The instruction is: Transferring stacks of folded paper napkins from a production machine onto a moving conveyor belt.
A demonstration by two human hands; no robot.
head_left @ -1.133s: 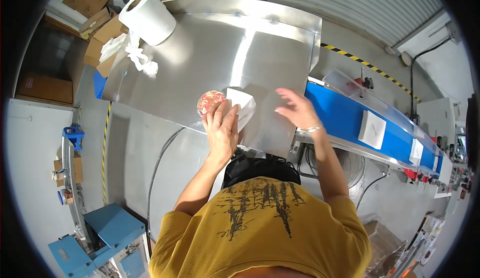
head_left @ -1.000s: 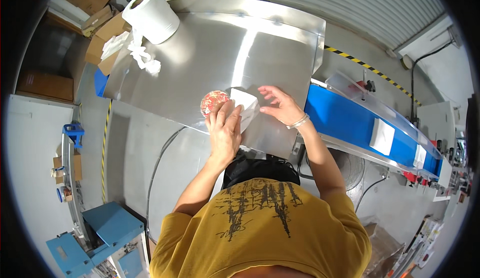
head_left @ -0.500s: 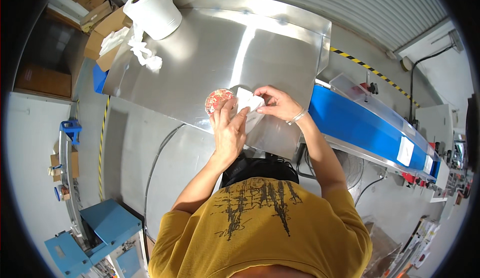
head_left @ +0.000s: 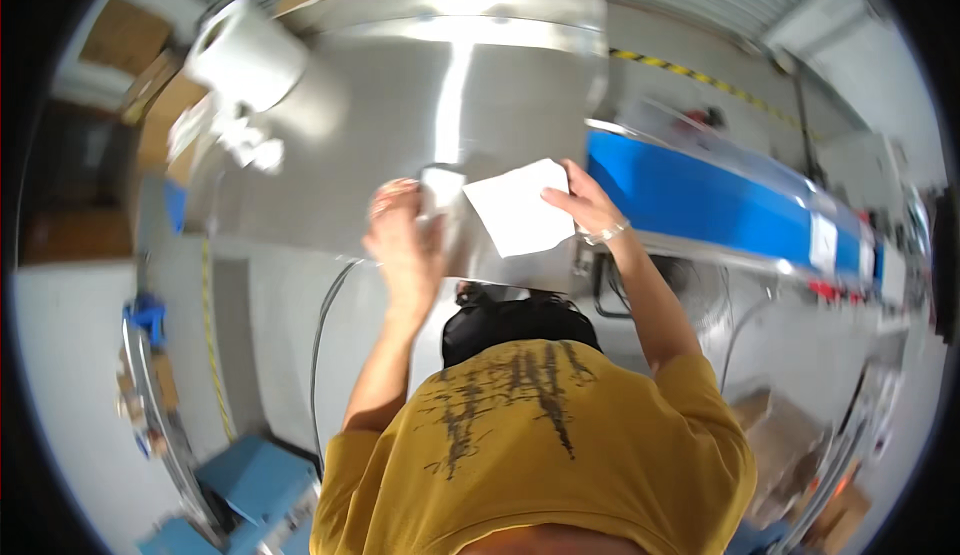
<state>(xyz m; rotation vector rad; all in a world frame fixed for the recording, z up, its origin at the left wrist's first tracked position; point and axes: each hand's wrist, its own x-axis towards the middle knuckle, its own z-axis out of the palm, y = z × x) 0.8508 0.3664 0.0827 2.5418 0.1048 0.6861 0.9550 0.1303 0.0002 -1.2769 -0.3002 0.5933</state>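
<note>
My right hand (head_left: 588, 203) pinches the right edge of a flat white square sheet (head_left: 519, 209), thumb on top, and holds it over the near edge of the metal table (head_left: 380, 105). To its left, my left hand (head_left: 405, 240) is over the near edge of the table, smeared by motion. Its fingers look bent, and what they hold, if anything, cannot be made out. The round red patterned thing is mostly hidden or blurred at those fingertips. Between the hands a small pale patch with a dark upper edge shows on the table.
A large white paper roll (head_left: 247, 55) stands at the table's far left, crumpled white paper (head_left: 250, 145) beside it. Cardboard boxes (head_left: 125, 35) lie beyond. On the right runs a blue conveyor belt (head_left: 690, 190) with a clear guard. A black cable (head_left: 322, 335) hangs at the front left.
My hands have moved apart. The white sheet, formerly folded between both hands, is now spread flat in my right hand alone. My left hand has moved left, and the whole view has shifted.
</note>
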